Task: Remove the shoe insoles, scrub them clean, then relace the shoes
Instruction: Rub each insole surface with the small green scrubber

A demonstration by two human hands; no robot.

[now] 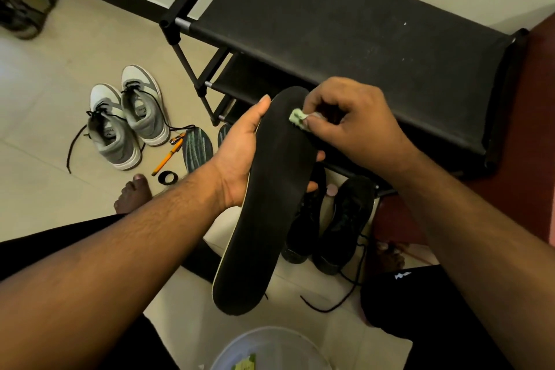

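Note:
My left hand (pixel 240 156) grips a long black insole (pixel 270 204) around its middle, toe end pointing away from me. My right hand (pixel 354 123) pinches a small green scrub pad (pixel 295 116) against the insole near its toe. Below the insole a pair of black shoes (pixel 342 225) stands on the floor with loose black laces (pixel 336 297). A grey and white pair of sneakers (pixel 129 117) sits to the left with undone laces. Two green patterned insoles (pixel 196 149) lie on the tiles beside them.
A black shoe rack (pixel 345 33) stands ahead against the wall. An orange tool (pixel 166 158) and a black ring (pixel 168 177) lie on the tiled floor. A pale basin rim (pixel 264 336) shows at the bottom. Sandals (pixel 24 3) lie far left. My bare foot (pixel 132 192) rests nearby.

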